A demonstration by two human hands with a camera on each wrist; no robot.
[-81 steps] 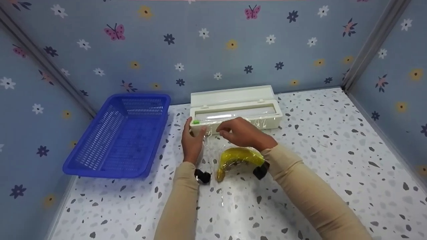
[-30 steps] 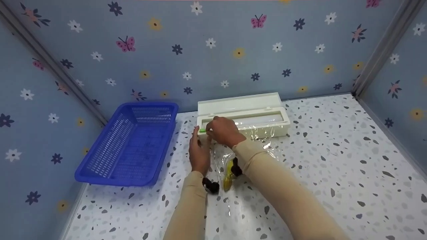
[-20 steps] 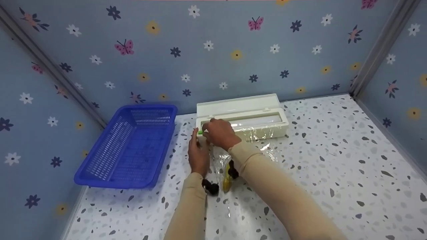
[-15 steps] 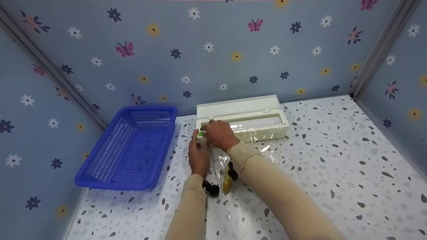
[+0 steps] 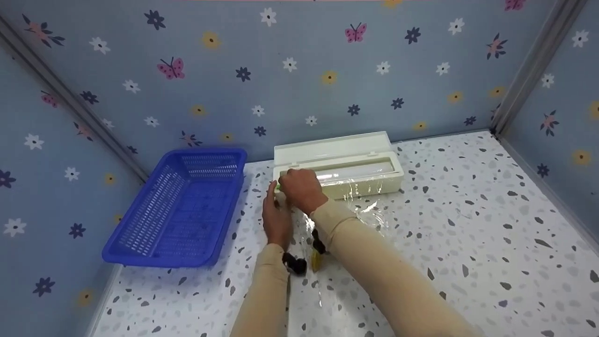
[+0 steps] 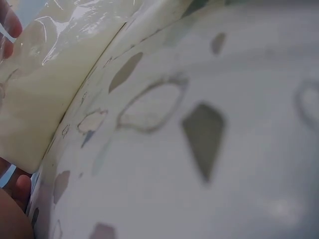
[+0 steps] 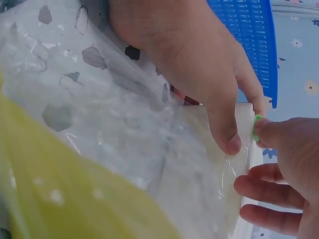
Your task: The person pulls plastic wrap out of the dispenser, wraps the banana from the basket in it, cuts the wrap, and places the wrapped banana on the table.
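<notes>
Since a second ago, the right hand (image 5: 299,188) has been shifted slightly leftward, the green slider (image 7: 256,127) pinched, while the dispenser (image 5: 355,175) is braced by the flat left hand (image 5: 276,220).

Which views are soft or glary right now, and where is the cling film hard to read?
Head view: sharp and evenly lit, glare streaks on the cling film before the dispenser box. Left wrist view: too close, the speckled tabletop blurred. Right wrist view: banana an out-of-focus yellow mass; left hand and green slider reasonably sharp.
</notes>
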